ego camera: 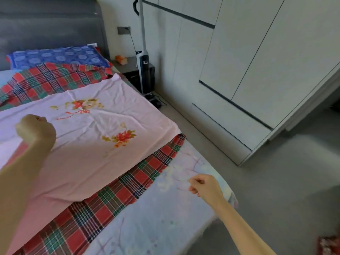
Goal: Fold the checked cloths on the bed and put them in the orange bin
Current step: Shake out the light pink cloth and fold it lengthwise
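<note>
A red and green checked cloth [103, 199] lies spread on the bed, mostly covered by a pink cloth with flower embroidery [88, 144]. Its far part [46, 78] shows beyond the pink cloth, near the pillow. My left hand [35, 129] is curled into a fist over the left side of the pink cloth, and I see nothing held in it. My right hand [206, 186] hovers over the pale bed sheet [165, 218] near the bed's right edge, fingers curled, holding nothing visible. No orange bin is in view.
A blue patterned pillow [55, 58] lies at the grey headboard [49, 28]. A dark nightstand [132, 68] and an upright vacuum cleaner [144, 57] stand right of the bed. Grey wardrobe doors [257, 61] line the wall across a strip of grey floor [276, 181]. A red patterned object [329, 245] sits bottom right.
</note>
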